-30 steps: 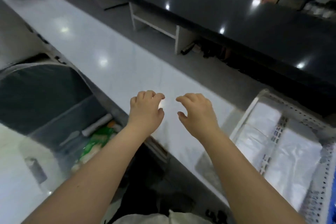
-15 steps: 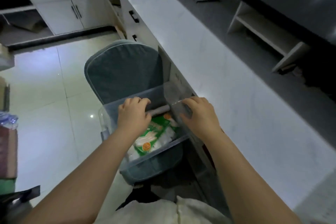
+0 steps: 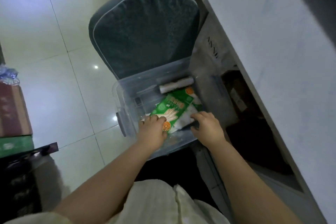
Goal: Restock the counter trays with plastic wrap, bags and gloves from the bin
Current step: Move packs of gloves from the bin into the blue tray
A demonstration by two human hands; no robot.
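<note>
A clear plastic bin (image 3: 125, 114) sits on a grey-green cushioned chair (image 3: 143, 29) beside the counter. Inside lie a green pack of gloves (image 3: 172, 105) with a hand printed on it, a second green pack (image 3: 189, 94) partly under it, and a roll of plastic wrap (image 3: 176, 85) along the far wall. Both hands are down in the bin. My left hand (image 3: 153, 131) rests on the near left end of the glove pack. My right hand (image 3: 205, 125) touches its near right edge, fingers curled around the white part. The counter trays are out of view.
The white counter (image 3: 291, 42) runs along the right, with a dark open shelf (image 3: 241, 107) below it. Shiny floor tiles (image 3: 54, 60) lie to the left. A brown and green box (image 3: 12, 120) stands at the far left edge.
My view swung from the counter down to the bin. Both hands went from hovering over the counter to the bin's rim, then down onto the green glove pack.
</note>
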